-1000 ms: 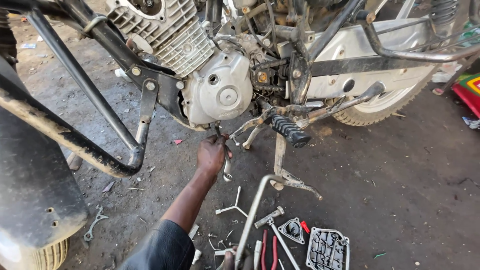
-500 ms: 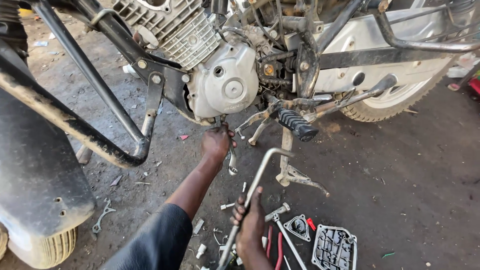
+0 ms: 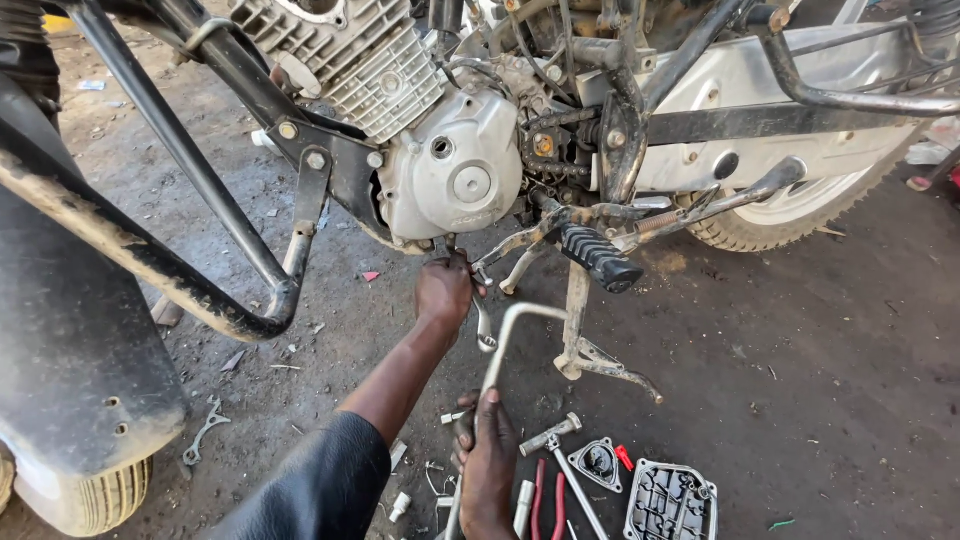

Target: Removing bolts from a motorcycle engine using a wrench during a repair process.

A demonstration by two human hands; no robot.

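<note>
We are reaching our left hand [image 3: 445,290] up toward the middle of the frame, under the silver engine cover [image 3: 455,180] of the motorcycle, and we are curling its fingers shut around a small spanner [image 3: 483,320], whose shiny shaft is hanging down just right of the fist while its upper end is sitting against the underside of the engine. Our right hand [image 3: 488,470] is resting low in the frame, near the bottom centre, and we are wrapping its fingers closed around the lower run of a bent silver metal rod [image 3: 500,350], which is rising from that hand, curving over and running right toward the side stand [image 3: 580,340]. The ribbed black footrest [image 3: 600,258] is jutting out just right of centre, above the stand. On the dirt floor [image 3: 800,380] at the lower right we are seeing a hammer [image 3: 555,445], red-handled pliers [image 3: 545,500], a small triangular cover plate [image 3: 598,463] and a grey tray of sockets [image 3: 668,500], all lying close together just right of our right hand. A loose spanner [image 3: 205,432] is lying at the lower left, near the front tyre [image 3: 85,495]. The black crash guard [image 3: 180,230] is sweeping across the left half of the frame, and the rear wheel [image 3: 790,215] is sitting at the upper right.
</note>
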